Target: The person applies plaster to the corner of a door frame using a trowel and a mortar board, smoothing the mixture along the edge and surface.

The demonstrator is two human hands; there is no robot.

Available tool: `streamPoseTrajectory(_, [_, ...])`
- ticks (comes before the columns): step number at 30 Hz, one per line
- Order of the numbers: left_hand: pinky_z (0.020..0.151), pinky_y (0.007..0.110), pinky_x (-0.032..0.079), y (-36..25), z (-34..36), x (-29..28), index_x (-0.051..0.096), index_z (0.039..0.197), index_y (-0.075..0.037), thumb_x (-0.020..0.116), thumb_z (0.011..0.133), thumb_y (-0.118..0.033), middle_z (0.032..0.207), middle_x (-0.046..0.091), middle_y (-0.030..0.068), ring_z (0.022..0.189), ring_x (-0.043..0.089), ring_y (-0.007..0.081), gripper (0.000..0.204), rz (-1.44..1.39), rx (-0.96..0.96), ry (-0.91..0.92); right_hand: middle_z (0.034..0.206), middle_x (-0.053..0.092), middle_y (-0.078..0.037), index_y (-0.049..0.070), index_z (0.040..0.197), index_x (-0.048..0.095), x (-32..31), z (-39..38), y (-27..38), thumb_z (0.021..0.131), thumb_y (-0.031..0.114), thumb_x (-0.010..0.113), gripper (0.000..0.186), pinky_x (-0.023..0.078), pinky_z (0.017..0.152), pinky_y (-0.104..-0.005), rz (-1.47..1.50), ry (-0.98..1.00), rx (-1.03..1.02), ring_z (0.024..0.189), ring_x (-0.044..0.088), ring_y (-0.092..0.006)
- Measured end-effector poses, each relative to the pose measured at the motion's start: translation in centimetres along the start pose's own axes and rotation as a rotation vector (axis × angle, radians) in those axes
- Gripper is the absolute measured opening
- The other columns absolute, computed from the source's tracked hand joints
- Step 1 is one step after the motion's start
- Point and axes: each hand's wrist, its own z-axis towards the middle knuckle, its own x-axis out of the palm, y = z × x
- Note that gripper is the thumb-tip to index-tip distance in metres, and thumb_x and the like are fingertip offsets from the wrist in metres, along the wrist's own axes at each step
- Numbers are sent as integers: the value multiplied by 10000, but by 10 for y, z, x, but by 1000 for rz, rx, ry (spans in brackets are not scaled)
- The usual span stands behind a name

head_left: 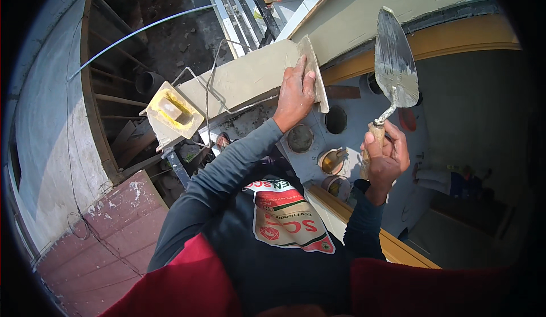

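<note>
My left hand (295, 94) grips a thin, mortar-smeared plastering float (314, 73), tilted nearly on edge at the end of a plastered ledge (250, 73). My fingers lie along its back. Up on the right, my right hand (387, 156) is wrapped around the wooden handle of a pointed trowel (396, 61). Its metal blade points upward and carries grey smears, with wet mortar near the neck. A second float, yellowish with a block handle (174, 111), rests at the ledge's left end, beside a bent metal rod frame (208, 83).
Below on the tiled floor stand several buckets, among them a dark one (335, 120) and one filled with grey mix (300, 139). A plastered wall (421, 1) runs along the upper right. A pale blue pipe (142, 29) arches at upper left. Someone in dark clothes (463, 185) is at the lower right.
</note>
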Motion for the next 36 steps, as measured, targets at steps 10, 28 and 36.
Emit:
streamPoseTrajectory(10, [926,426,433,26,19,18,454,1400,81,476,1002,-244,991,577,268,957,573,363,515,57,-4,-177,1059,663,-219,-109,1135,575,-24,-8,-18,812,-16,765,386,561,776,-300,-15,47,-81,859,674,-189])
streamPoseTrajectory(28, [915,435,448,33,32,10,446,1388,118,503,955,-170,988,557,271,949,571,400,522,-2,-55,-87,1014,680,-238,-107,1114,578,-20,-6,-21,781,33,807,428,540,800,-318,-51,80,-113,869,668,-206])
streamPoseTrajectory(36, [897,378,435,34,32,12,436,1398,121,503,964,-181,923,558,215,909,556,312,533,-21,-45,-108,996,642,-249,-127,1115,550,-25,-1,-23,828,3,733,365,521,549,-287,-165,155,-238,631,626,-179])
